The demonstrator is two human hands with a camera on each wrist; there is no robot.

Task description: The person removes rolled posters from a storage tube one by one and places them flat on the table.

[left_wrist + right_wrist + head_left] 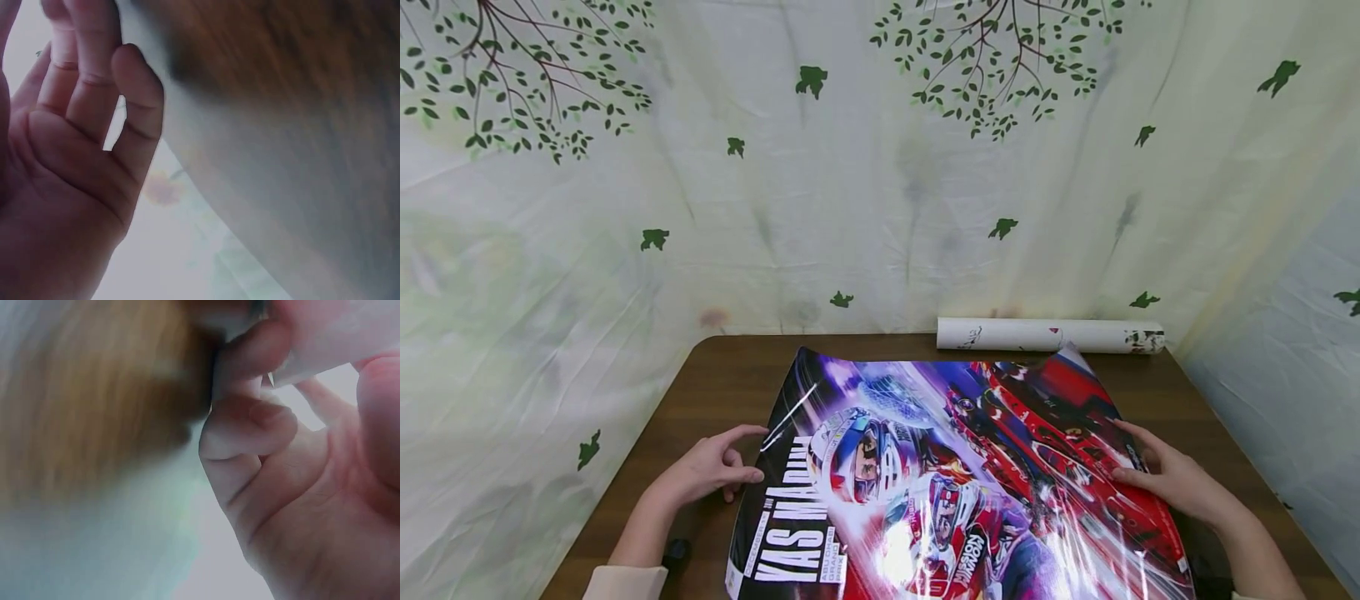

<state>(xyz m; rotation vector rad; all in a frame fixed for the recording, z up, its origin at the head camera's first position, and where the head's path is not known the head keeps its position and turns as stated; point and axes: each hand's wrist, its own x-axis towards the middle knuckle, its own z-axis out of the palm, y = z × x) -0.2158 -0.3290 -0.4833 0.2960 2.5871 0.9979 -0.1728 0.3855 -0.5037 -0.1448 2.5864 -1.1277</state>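
A large glossy poster (925,467) with a racing driver in a helmet, red race cars and white "YAS" lettering lies across the table, its far corners lifting. My left hand (711,467) is at its left edge, index finger and thumb spread, their tips right at the border. In the left wrist view, the fingers of the left hand (81,137) are loosely bent, with no poster visible between them. My right hand (1180,479) grips the right edge, thumb and index finger over the printed face. In the right wrist view, the sheet's pale underside (350,344) passes by the right hand's (281,462) curled fingers.
A white rolled sheet (1037,335) lies along the table's far right edge, behind the poster. The brown wooden table (737,367) has rounded corners. Behind it hangs a pale curtain (880,208) with leaf prints. A small dark object (677,550) shows beside the left wrist.
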